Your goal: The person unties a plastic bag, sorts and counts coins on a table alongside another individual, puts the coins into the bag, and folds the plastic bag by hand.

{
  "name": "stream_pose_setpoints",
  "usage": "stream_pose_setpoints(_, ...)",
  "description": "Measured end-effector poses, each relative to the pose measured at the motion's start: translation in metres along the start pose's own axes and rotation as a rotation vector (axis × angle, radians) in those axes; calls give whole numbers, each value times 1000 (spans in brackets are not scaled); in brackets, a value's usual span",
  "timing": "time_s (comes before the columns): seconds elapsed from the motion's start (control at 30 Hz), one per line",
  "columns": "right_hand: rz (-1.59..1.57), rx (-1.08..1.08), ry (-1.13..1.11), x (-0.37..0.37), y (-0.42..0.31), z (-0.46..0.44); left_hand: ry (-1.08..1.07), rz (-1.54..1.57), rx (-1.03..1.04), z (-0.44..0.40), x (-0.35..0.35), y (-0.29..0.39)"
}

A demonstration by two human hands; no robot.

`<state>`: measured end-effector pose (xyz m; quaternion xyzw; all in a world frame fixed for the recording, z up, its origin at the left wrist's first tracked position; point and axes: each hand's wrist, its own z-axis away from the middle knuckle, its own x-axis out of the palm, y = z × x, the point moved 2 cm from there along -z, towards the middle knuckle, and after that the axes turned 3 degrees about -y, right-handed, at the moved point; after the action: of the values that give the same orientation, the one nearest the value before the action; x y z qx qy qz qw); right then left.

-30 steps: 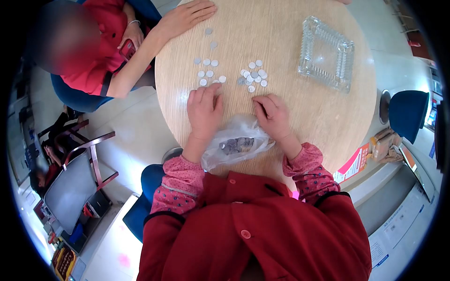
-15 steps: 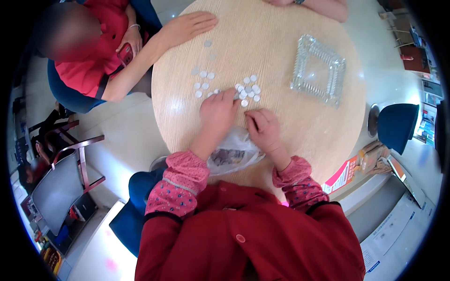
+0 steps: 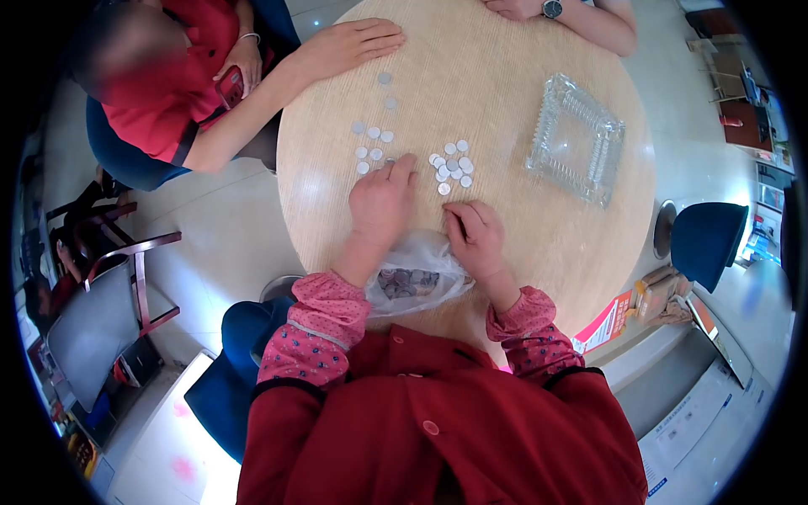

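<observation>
My left hand is over the table, fingers bent and close together, tips down on a silver coin at the edge of the left group of coins. Its fingertips partly cover that coin. To their right lies a tighter cluster of coins, several of them overlapping. Just below this cluster my right hand rests with curled fingers, thumb against forefinger; whatever they hold, if anything, is hidden. Between my wrists sits a clear plastic bag with many darker coins inside.
A square glass tray stands on the right of the round wooden table. At the upper left a person's hand lies flat near two separate coins. Another person's forearm, with a watch, rests on the far edge.
My left hand has moved left, from the edge of the right coin cluster to the left group. My right hand stays near the same place. The view has shifted slightly.
</observation>
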<state>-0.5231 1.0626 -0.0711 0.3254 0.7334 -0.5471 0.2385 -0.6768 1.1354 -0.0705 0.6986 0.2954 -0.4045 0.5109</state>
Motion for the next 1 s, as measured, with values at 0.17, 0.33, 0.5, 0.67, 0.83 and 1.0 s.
stream_pose_setpoints(0.17,2,-6,15,0,-2,-1,0,141,104,-13,-2,7)
stream_pose_setpoints(0.33,13,21,12,2,0,2,-20,65,215,-19,5,8)
stream_pose_setpoints(0.5,20,23,12,1,0,1,-11,43,228,-21,6,9)
stream_pose_setpoints(0.67,28,-11,16,1,0,1,-36,10,246,-20,6,11)
stream_pose_setpoints(0.83,13,-4,-2,-1,-1,0,-7,65,226,-21,9,8)
stream_pose_setpoints(1.0,22,-9,-9,-1,-1,1,-63,15,243,-18,9,7)
